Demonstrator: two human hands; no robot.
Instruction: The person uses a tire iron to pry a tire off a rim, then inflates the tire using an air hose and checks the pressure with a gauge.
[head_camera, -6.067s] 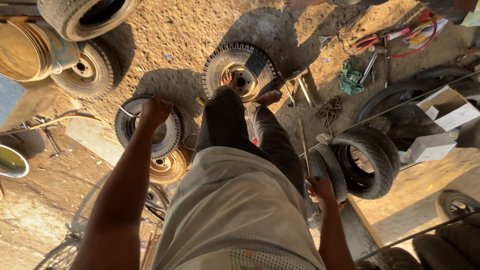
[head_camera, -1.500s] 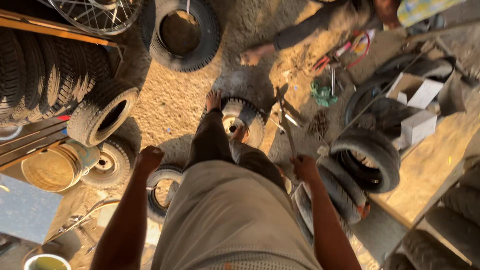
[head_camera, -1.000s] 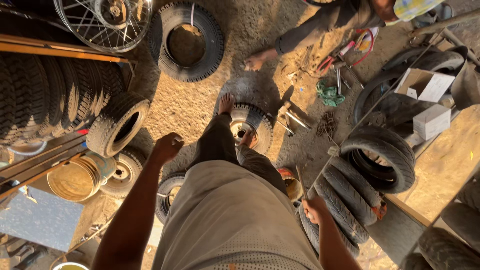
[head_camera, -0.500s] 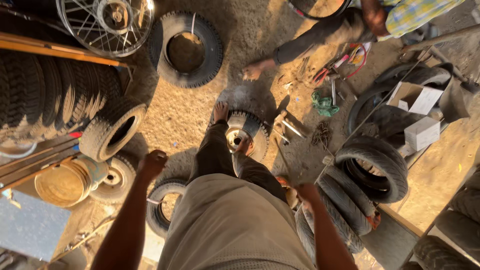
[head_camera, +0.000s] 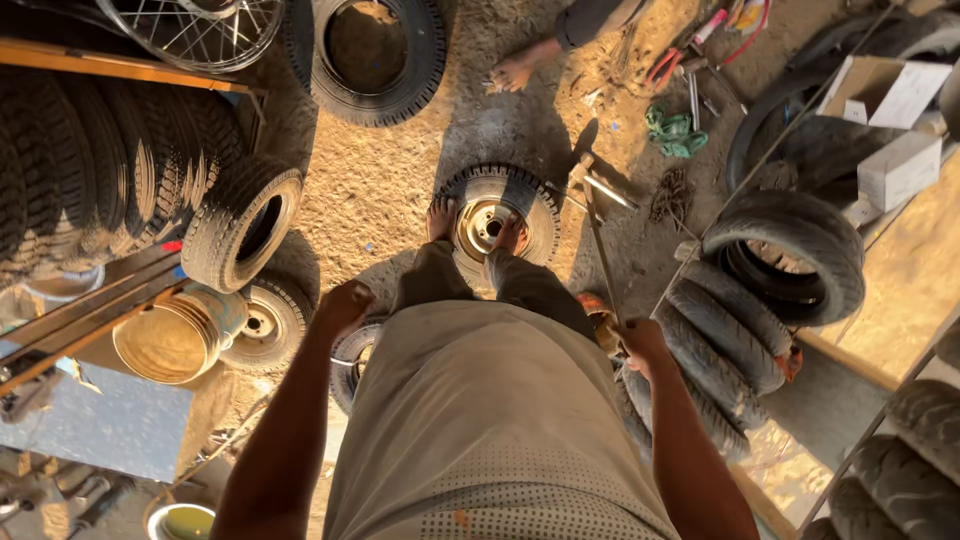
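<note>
I stand with both bare feet on a small tyre with a metal rim (head_camera: 532, 196) that lies flat on the sandy ground. My left hand (head_camera: 345, 305) hangs at my side as a closed fist with nothing in it, above another small wheel (head_camera: 262, 322). At my other hip, my right hand (head_camera: 642, 342) grips the top of a long thin metal bar (head_camera: 600, 250). The bar slants down to the ground just right of the tyre under my feet.
A big tyre (head_camera: 425, 65) lies ahead, and another person's bare foot (head_camera: 515, 72) is beside it. Stacked tyres (head_camera: 790, 255) crowd the right. Leaning tyres (head_camera: 240, 225) and a spoked wheel (head_camera: 200, 25) fill the left. Hand tools (head_camera: 690, 75), a green rag (head_camera: 675, 130) and boxes (head_camera: 885, 95) lie far right.
My feet have shifted slightly on the small tyre. My right hand and the bar have stayed by my hip. The other person at the top has drawn back, leaving only a foot in view.
</note>
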